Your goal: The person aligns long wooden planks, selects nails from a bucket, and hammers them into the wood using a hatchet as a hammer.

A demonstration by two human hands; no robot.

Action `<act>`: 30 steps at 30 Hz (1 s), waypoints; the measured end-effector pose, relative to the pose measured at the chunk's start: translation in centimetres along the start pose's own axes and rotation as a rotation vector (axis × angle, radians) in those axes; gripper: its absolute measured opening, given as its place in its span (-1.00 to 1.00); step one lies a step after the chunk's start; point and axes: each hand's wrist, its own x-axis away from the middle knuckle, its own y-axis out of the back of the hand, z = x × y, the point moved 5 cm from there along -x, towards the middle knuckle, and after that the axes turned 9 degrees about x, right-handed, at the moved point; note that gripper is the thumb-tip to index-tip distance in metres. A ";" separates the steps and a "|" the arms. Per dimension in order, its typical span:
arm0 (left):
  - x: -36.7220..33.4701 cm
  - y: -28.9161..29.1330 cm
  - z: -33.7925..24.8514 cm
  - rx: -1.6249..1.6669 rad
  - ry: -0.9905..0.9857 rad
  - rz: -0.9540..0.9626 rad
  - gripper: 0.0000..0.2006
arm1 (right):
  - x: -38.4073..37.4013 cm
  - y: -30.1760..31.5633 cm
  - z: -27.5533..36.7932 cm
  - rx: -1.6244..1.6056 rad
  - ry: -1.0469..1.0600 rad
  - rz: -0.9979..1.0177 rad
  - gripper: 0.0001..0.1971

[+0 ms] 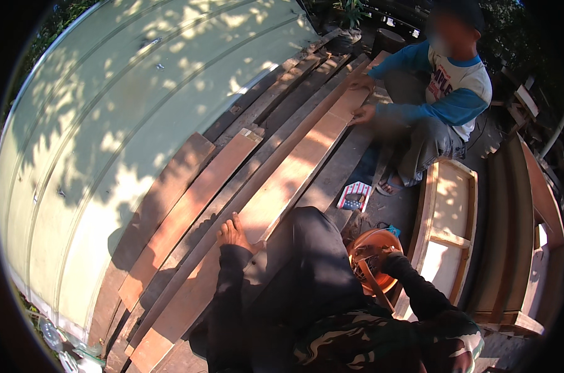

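A long reddish-brown plank [276, 198] runs diagonally in front of me, from the lower left up to a co-worker. My left hand [233, 234] lies on its near part, fingers stretched out over the wood. On my right, an orange bowl [398, 239] holds a dark tangle of small pieces that look like nails. Dipping into the bowl's right side is my right hand [391, 253]; its fingers are too shaded to make out. A flat wooden stick [373, 281] leans out over the bowl's near rim.
A co-worker [443, 93] squats at the far end, both hands on the plank. Other boards [192, 214] lie to the left beside a pale green ribbed sheet [108, 124]. Wooden frames [468, 217] stand at right. A red, white and blue box [355, 195] lies near the co-worker's foot.
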 end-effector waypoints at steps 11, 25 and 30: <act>-0.9 -0.2 1.2 -0.062 0.143 0.037 0.16 | -18.7 17.7 15.4 0.009 0.334 -0.455 -0.32; -2.6 -5.7 1.7 0.055 0.032 -0.120 -0.48 | -28.5 15.5 29.6 0.527 0.721 -0.133 0.32; -0.7 -4.2 3.0 -0.130 0.015 -0.193 -0.50 | -28.1 15.0 31.1 0.470 0.852 -0.169 0.28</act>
